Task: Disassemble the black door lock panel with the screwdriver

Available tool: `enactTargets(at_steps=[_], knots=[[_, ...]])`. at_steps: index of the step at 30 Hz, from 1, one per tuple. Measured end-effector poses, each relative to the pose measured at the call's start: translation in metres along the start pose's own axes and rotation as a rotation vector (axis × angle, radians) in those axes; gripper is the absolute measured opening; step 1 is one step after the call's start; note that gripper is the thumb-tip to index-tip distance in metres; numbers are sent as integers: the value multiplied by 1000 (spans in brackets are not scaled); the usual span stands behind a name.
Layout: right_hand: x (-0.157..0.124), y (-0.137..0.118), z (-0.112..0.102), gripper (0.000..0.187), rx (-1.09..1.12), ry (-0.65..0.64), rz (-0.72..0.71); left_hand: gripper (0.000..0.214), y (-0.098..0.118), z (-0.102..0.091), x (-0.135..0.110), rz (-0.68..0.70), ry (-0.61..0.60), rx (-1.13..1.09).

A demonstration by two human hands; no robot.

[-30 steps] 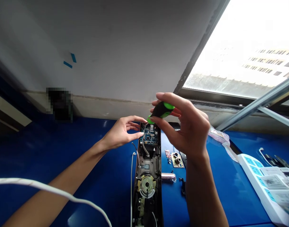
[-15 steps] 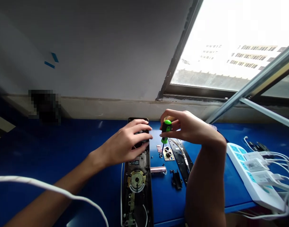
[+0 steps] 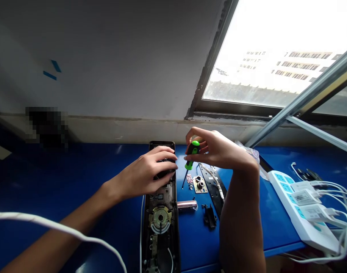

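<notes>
Both hands are held above the far edge of the blue worktop (image 3: 196, 246). The right hand (image 3: 219, 149) grasps a green-and-black screwdriver (image 3: 193, 152) by its handle, between thumb and fingers, with the thin shaft angled down toward the worktop just beside a dismantled electronic door lock (image 3: 160, 223). The left hand (image 3: 142, 178) is laid over the lock's far end, its fingers curved across the black upper part; whether it is clenched or merely resting cannot be told.

The lock is set lengthwise against the far edge, its open casing exposing a round brass-coloured mechanism (image 3: 160, 220). A thin white cable (image 3: 141, 235) is run along its left side. Just right of the lock are a small red circuit board (image 3: 189, 179), a few small screws (image 3: 190, 187), a metal-and-brass plate (image 3: 200, 184) and a shiny metal cylinder (image 3: 187, 205). Farther right are a small black bracket (image 3: 209, 217) and a long black plate (image 3: 211, 185), the latter crossed by a white wire (image 3: 214, 181). A white power strip (image 3: 301, 212) with plugged-in chargers (image 3: 305, 197) is placed near the right edge. A white cable (image 3: 48, 220) is stretched across the near foreground, in front of the left forearm.
</notes>
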State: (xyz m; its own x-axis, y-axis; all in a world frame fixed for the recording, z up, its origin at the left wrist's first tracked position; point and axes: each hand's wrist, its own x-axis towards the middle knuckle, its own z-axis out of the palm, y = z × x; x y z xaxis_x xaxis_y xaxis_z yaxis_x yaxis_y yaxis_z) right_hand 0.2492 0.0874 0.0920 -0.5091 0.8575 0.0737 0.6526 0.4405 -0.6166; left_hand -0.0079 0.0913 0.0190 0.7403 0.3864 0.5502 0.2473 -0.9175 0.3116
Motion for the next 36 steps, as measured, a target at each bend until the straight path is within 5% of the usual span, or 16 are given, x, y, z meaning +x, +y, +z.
enactTargets(at_steps=[14,28,36], knots=[[1,-19,2,28,248,734,-290,32,1,-11,-2,-101,-80,-192],[4,-15,-1,26,160,817,-395,11,-6,-1,-1,-87,59,-151],[9,-21,5,21,165,864,-499,7,-8,-3,-1,-95,17,-142]])
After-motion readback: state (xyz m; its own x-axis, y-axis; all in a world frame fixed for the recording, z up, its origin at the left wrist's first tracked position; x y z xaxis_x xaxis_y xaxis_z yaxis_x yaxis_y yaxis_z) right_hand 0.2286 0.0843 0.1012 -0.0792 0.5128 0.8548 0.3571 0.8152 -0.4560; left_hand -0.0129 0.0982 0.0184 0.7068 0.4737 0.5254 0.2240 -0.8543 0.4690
